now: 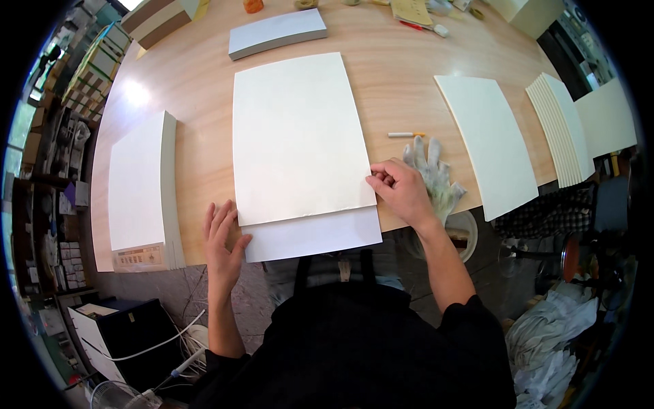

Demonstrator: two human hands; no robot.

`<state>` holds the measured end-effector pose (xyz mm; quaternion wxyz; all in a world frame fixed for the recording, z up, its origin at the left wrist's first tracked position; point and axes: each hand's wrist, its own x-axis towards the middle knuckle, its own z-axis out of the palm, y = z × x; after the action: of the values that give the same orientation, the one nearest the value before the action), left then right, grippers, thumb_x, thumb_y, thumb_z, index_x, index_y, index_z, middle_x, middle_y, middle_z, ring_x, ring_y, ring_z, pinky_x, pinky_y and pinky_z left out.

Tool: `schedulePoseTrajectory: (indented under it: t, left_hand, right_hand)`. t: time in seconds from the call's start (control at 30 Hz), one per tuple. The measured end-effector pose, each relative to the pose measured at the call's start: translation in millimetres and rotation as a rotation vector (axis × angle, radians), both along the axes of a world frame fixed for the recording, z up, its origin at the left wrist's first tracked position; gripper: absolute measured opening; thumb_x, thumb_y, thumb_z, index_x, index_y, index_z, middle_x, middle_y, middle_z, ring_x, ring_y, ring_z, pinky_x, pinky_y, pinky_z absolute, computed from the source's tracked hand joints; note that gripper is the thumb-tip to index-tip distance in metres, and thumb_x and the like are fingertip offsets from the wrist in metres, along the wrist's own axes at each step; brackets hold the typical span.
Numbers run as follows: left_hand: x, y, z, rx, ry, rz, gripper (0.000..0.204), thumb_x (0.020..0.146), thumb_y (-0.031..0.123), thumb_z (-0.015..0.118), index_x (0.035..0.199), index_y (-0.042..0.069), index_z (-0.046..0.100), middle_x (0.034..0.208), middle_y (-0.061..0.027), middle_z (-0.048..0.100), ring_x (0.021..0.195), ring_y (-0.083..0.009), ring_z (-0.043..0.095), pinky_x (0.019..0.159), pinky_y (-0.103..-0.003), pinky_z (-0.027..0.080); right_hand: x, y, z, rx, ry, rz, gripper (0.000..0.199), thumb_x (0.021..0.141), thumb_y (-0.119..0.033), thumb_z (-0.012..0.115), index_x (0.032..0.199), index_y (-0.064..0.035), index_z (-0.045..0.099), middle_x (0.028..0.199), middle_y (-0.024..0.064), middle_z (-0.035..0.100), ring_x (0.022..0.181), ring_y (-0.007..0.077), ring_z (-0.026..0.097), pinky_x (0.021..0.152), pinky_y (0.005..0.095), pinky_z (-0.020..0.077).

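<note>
A large cream board [296,136] lies on the wooden table [388,68] in front of me, on top of a white sheet [313,235] that sticks out past the table's near edge. My left hand [221,238] lies flat with fingers spread at the lower left corner of the board and sheet. My right hand [402,191] rests with curled fingers against the board's lower right edge, pinching or pressing it. A white work glove [436,180] lies just right of that hand, with a small white stick with an orange tip [407,135] beyond it.
A thick stack of white sheets [139,187] sits at the left. A grey slab [276,32] lies at the back. More cream boards [487,143] and a fanned stack [558,129] lie at the right. Shelves, boxes and cables surround the table.
</note>
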<state>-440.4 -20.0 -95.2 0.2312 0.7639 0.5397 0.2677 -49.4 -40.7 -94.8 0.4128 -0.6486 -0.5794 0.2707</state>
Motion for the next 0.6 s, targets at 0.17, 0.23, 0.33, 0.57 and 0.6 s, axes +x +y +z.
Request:
schedulePoseTrajectory:
  t: [0.17, 0.23, 0.33, 0.57, 0.6]
  left_hand:
    - [1.3, -1.9, 2.5, -0.012, -0.003, 0.008, 0.058, 0.083, -0.001, 0.079, 0.139, 0.001, 0.064, 0.157, -0.0117, 0.056, 0.158, -0.0365, 0.032, 0.127, -0.049, 0.033]
    - [1.8, -2.0, 3.2, -0.02, 0.0, 0.011, 0.058, 0.083, -0.001, 0.079, 0.139, 0.001, 0.064, 0.157, -0.0117, 0.056, 0.158, -0.0366, 0.032, 0.127, -0.049, 0.033]
    - [2.1, -1.8, 4.2, -0.026, 0.007, 0.014, 0.058, 0.083, -0.002, 0.079, 0.139, 0.002, 0.064, 0.157, -0.0117, 0.056, 0.158, -0.0367, 0.032, 0.127, -0.049, 0.033]
    - [-5.1, -0.8, 0.8, 0.001, 0.023, -0.016, 0.061, 0.083, 0.0, 0.081, 0.141, 0.004, 0.064, 0.158, -0.0118, 0.055, 0.157, -0.0374, 0.033, 0.127, -0.05, 0.033]
    - [-5.2, -0.9, 0.2, 0.005, 0.038, -0.021, 0.062, 0.083, 0.001, 0.081, 0.142, 0.004, 0.063, 0.158, -0.0118, 0.055, 0.157, -0.0376, 0.034, 0.126, -0.05, 0.033]
  right_hand:
    - [1.7, -1.8, 0.9, -0.009, 0.039, 0.035, 0.017, 0.091, -0.01, 0.08, 0.102, 0.0006, 0.073, 0.085, 0.0053, 0.067, 0.068, 0.0136, 0.061, 0.065, 0.029, 0.0508]
    - [2.5, -2.5, 3.8, -0.037, 0.032, 0.044, 0.018, 0.091, -0.008, 0.08, 0.105, 0.0013, 0.074, 0.087, 0.0039, 0.066, 0.07, 0.0101, 0.059, 0.066, 0.0261, 0.0499]
    - [1.2, -3.0, 3.0, 0.011, 0.007, 0.046, 0.018, 0.089, -0.009, 0.08, 0.102, 0.0001, 0.072, 0.084, 0.0059, 0.065, 0.067, 0.0153, 0.062, 0.064, 0.0302, 0.0513]
    - [-1.3, -4.8, 1.8, 0.017, 0.016, 0.018, 0.021, 0.089, -0.007, 0.08, 0.107, 0.0, 0.072, 0.087, 0.0064, 0.065, 0.069, 0.016, 0.061, 0.064, 0.0307, 0.0512]
    - [-1.4, -5.9, 3.9, 0.008, 0.021, 0.012, 0.021, 0.09, -0.007, 0.079, 0.109, 0.0, 0.072, 0.089, 0.0069, 0.066, 0.07, 0.0165, 0.062, 0.065, 0.0306, 0.0515]
